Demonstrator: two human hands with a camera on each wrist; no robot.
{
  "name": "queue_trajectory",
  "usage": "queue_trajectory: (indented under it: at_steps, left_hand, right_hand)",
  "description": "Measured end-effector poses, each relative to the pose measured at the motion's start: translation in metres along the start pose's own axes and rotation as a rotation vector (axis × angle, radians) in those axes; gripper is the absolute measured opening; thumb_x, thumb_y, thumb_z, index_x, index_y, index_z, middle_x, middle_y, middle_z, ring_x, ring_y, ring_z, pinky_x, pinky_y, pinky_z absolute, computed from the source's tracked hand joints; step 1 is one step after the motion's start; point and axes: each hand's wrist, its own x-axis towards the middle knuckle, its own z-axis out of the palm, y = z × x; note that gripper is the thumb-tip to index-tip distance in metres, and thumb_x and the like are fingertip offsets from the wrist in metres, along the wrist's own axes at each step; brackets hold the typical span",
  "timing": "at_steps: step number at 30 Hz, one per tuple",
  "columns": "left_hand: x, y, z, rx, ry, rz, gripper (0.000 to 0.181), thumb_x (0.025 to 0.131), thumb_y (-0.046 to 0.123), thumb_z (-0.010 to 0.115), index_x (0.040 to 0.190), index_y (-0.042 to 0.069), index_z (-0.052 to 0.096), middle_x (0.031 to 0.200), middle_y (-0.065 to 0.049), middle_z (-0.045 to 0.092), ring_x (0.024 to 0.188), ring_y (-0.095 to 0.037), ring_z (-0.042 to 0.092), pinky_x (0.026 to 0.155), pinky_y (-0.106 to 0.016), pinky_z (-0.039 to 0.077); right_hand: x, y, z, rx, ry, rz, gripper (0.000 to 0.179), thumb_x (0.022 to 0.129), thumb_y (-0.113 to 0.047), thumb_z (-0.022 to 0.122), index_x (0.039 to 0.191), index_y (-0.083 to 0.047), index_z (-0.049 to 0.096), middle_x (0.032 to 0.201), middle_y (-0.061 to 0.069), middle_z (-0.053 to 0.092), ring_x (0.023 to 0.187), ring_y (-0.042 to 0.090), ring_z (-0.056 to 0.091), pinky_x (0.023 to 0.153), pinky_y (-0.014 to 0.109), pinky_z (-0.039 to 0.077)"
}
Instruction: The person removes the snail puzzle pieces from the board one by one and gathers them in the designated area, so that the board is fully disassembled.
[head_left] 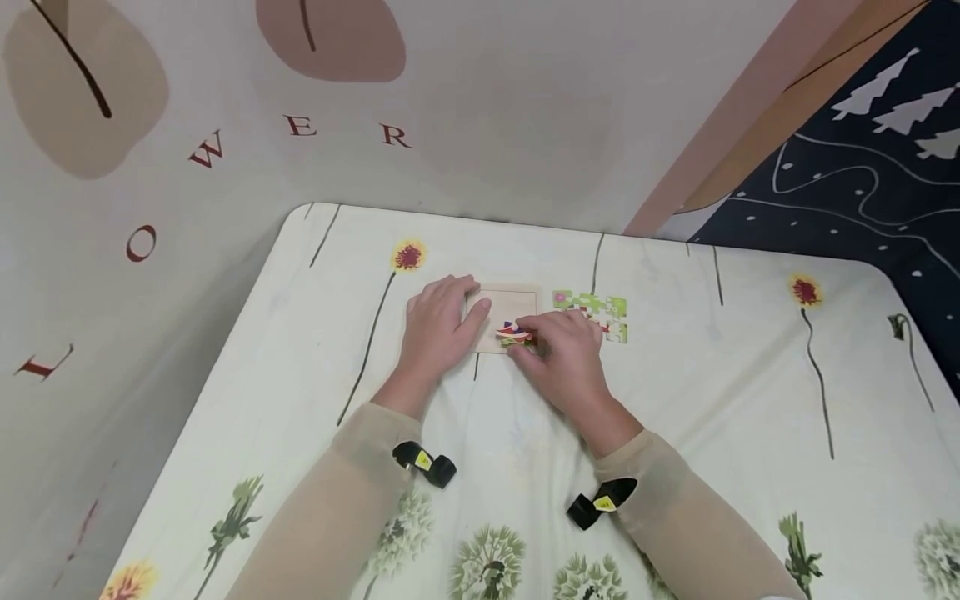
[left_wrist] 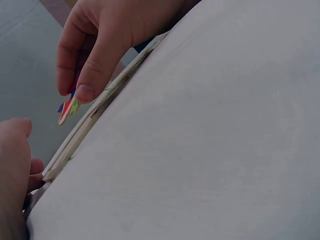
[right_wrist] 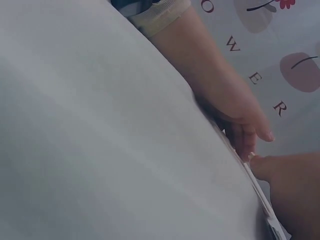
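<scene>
A thin wooden puzzle tray (head_left: 502, 300) with a raised rim lies flat on the table. My left hand (head_left: 442, 325) rests along its left edge, fingers against the rim and thumb lifted over the board. Above the tray's lower right part, my right hand (head_left: 566, 354) pinches a jigsaw puzzle piece (head_left: 512, 333) between thumb and fingers. Red, blue and green show on this piece, which looks tilted in the left wrist view. Right beside the tray, partly behind the right hand, lies a group of green printed puzzle pieces (head_left: 617, 307).
A white cloth (head_left: 712, 375) with printed flowers and dandelions covers the table. Behind and to the left hangs a pale curtain (head_left: 517, 125) with printed letters; a dark patterned cloth (head_left: 847, 183) is at the right. Each wrist wears a black strap with a small camera.
</scene>
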Motion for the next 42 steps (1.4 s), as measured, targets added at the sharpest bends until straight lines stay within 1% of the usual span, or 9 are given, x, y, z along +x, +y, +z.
queue_trajectory:
  at_steps: [4,9,16,21,27,32,36,42]
  left_hand:
    - [0.000,0.000,0.001,-0.006,0.000,-0.001,0.053,0.111,0.051,0.046,0.146,0.014,0.061,0.159,-0.005,0.054,0.153,-0.030,0.038,0.121,-0.057,0.025]
    - [0.000,0.001,0.001,-0.008,0.000,0.001,0.053,0.111,0.050,0.046,0.145,0.014,0.062,0.159,-0.005,0.055,0.152,-0.030,0.038,0.121,-0.057,0.025]
    - [0.000,0.003,0.003,-0.007,-0.009,-0.008,0.053,0.111,0.049,0.045,0.145,0.014,0.062,0.160,-0.005,0.054,0.152,-0.029,0.038,0.121,-0.056,0.025]
    - [0.000,0.003,0.002,-0.005,-0.013,-0.013,0.054,0.111,0.050,0.044,0.146,0.014,0.062,0.160,-0.005,0.053,0.153,-0.029,0.037,0.121,-0.056,0.025]
    - [-0.001,0.001,0.000,-0.008,-0.013,-0.013,0.053,0.110,0.049,0.045,0.145,0.014,0.063,0.160,-0.005,0.053,0.153,-0.029,0.037,0.120,-0.056,0.025]
    - [-0.001,0.000,0.000,0.000,-0.008,-0.016,0.052,0.110,0.050,0.045,0.144,0.014,0.064,0.160,-0.004,0.053,0.153,-0.028,0.038,0.120,-0.055,0.026]
    - [-0.002,-0.001,0.001,0.003,-0.007,-0.017,0.051,0.111,0.049,0.046,0.143,0.014,0.064,0.160,-0.004,0.053,0.153,-0.028,0.038,0.121,-0.055,0.026]
    - [-0.001,0.001,0.001,0.001,-0.010,-0.021,0.051,0.110,0.049,0.046,0.142,0.015,0.064,0.160,-0.004,0.053,0.153,-0.028,0.037,0.120,-0.055,0.026]
  right_hand:
    - [-0.003,0.001,-0.003,0.032,0.021,-0.007,0.034,0.086,-0.020,0.093,0.116,-0.013,0.079,0.109,0.001,0.079,0.106,0.029,0.060,0.095,0.057,0.032]
    - [-0.005,0.004,-0.006,0.041,0.016,0.008,0.034,0.086,-0.021,0.093,0.116,-0.012,0.079,0.110,0.003,0.078,0.107,0.030,0.059,0.098,0.060,0.031]
    - [-0.012,0.013,-0.018,0.012,0.011,0.070,0.036,0.086,-0.021,0.093,0.118,-0.013,0.079,0.116,0.005,0.076,0.111,0.032,0.058,0.099,0.061,0.030]
    - [-0.015,0.021,-0.025,-0.003,0.024,0.113,0.038,0.084,-0.019,0.094,0.117,-0.012,0.078,0.118,0.007,0.075,0.114,0.034,0.055,0.099,0.061,0.029]
    - [-0.017,0.025,-0.027,0.038,0.035,0.117,0.037,0.083,-0.015,0.094,0.116,-0.011,0.079,0.117,0.008,0.073,0.116,0.035,0.054,0.098,0.062,0.029]
    - [-0.019,0.027,-0.030,0.043,0.035,0.138,0.037,0.084,-0.015,0.094,0.118,-0.011,0.079,0.117,0.009,0.071,0.117,0.036,0.054,0.096,0.060,0.029]
    - [-0.025,0.030,-0.036,0.045,0.033,0.169,0.037,0.084,-0.011,0.093,0.118,-0.011,0.079,0.118,0.010,0.070,0.118,0.037,0.053,0.098,0.061,0.029]
    - [-0.037,0.040,-0.051,0.040,0.033,0.203,0.037,0.083,-0.008,0.093,0.117,-0.009,0.079,0.118,0.014,0.067,0.121,0.041,0.050,0.103,0.065,0.027]
